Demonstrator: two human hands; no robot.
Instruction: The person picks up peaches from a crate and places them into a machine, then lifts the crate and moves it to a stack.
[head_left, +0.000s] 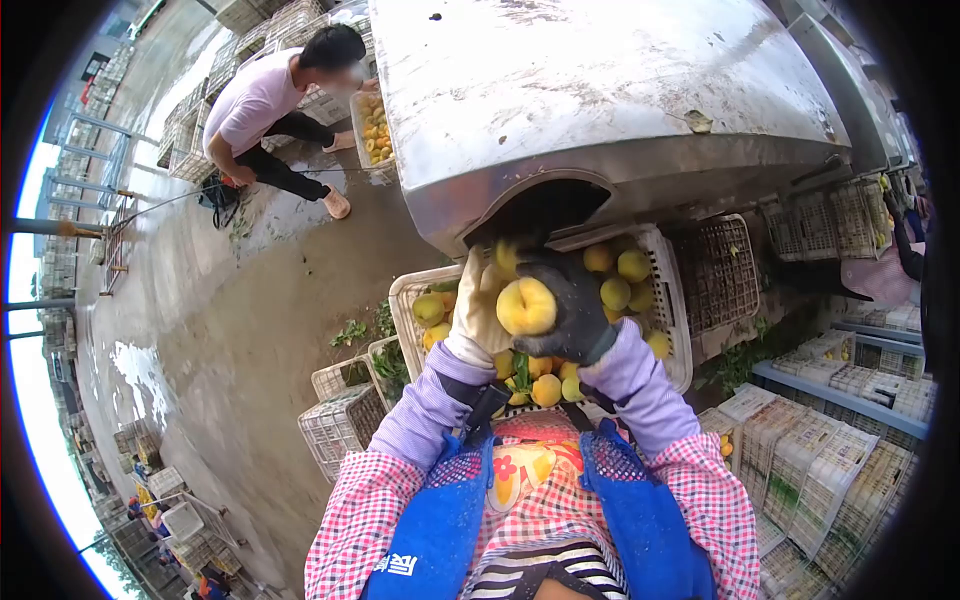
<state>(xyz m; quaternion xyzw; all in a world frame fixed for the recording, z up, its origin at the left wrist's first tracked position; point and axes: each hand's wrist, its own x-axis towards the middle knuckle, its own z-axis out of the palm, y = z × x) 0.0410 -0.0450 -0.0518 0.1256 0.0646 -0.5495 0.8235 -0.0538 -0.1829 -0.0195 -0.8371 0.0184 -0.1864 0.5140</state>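
Both my hands are gloved and close together over a white plastic crate (680, 335) of yellow peaches. A large yellow peach (526, 306) sits between them, against the dark glove of my right hand (578, 305), whose fingers curve round it. My left hand (484, 312), in a cream glove, is upright at the peach's left side, its fingers partly blurred. Just above, a second peach (506, 258) is smeared by motion near the fingertips. Behind the hands is the dark opening (545, 208) of a metal machine. More peaches (545, 390) with green leaves lie in the crate below.
The metal machine (620, 90) fills the front. At the upper left a person (262, 105) bends beside a crate of peaches (375, 130). Empty crates (345, 425) stand low left, another crate (715, 270) at the right, and stacked crates (810, 465) at the lower right.
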